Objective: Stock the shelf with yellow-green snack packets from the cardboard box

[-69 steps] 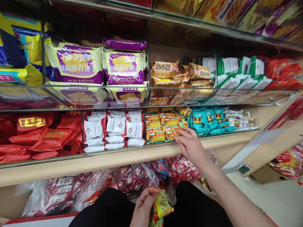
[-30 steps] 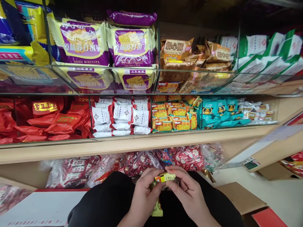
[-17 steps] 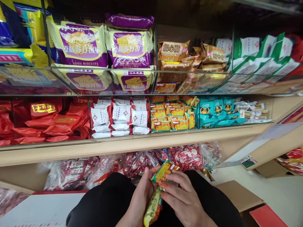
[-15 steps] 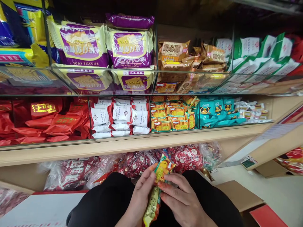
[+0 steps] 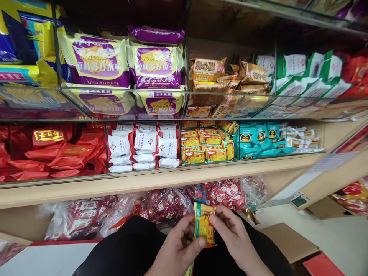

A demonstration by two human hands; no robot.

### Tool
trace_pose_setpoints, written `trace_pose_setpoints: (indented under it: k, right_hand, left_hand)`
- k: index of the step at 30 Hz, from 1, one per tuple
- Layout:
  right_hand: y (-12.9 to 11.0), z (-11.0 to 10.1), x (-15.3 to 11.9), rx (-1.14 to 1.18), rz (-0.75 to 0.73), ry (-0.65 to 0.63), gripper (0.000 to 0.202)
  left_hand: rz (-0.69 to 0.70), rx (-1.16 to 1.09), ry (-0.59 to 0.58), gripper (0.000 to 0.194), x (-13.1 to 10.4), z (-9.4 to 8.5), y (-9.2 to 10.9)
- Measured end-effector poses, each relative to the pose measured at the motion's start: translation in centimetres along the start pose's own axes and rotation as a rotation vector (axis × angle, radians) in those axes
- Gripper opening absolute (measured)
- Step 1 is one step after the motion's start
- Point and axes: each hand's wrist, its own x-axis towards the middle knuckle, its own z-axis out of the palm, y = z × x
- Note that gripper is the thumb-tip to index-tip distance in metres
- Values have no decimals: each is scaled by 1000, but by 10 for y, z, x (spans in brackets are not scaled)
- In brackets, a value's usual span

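Note:
Between my two hands is a small yellow-and-green biscuit packet (image 5: 204,225), its printed front facing up. My left hand (image 5: 180,247) is closed on its lower left side, thumb on the front; more yellow wrapping shows below that palm, mostly hidden. My right hand (image 5: 234,234) pinches the packet's right edge. Similar yellow packets (image 5: 214,153) are stacked in the lower shelf compartment, between white-and-red packets (image 5: 148,141) and teal packets (image 5: 254,135).
Above are purple soda biscuit packs (image 5: 100,61) and brown packets (image 5: 208,69). Red packets (image 5: 69,155) fill the lower left compartment. Plastic bags of red packets (image 5: 227,193) lie under the wooden ledge (image 5: 161,179). An open cardboard box (image 5: 290,239) stands at the right.
The packet has turned more upright and its front now faces up. My right hand has moved up and right to its edge, and the shelves sit slightly lower in view.

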Motion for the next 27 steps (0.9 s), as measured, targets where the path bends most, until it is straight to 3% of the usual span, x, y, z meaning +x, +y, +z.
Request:
trace_pose_setpoints:
  k: [3, 8, 10, 13, 17, 22, 27]
  right_hand:
    - [-4, -4, -5, -115, 18, -107, 21]
    - [-14, 3, -9, -12, 66, -200, 30]
    - [-30, -1, 0, -73, 14, -105, 32]
    - [-69, -16, 36, -282, -172, 201, 42]
    - [-112, -29, 110, -753, -490, 423, 39]
    - [-117, -22, 174, -1125, -693, 609, 30]
    - [-110, -19, 184, -1298, -714, 724, 22]
  left_hand:
    - [-16, 27, -13, 29, 2, -1, 3]
    - [28, -158, 178, 20, 8, 7, 3]
    - [-2, -250, 267, 20, 10, 9, 4]
    - [-132, -393, 386, 23, 11, 9, 7]
    - [-165, -406, 333, 26, 11, 9, 1]
    - [-140, -325, 217, 30, 8, 12, -14]
    - [-191, -263, 115, 36, 3, 17, -6]
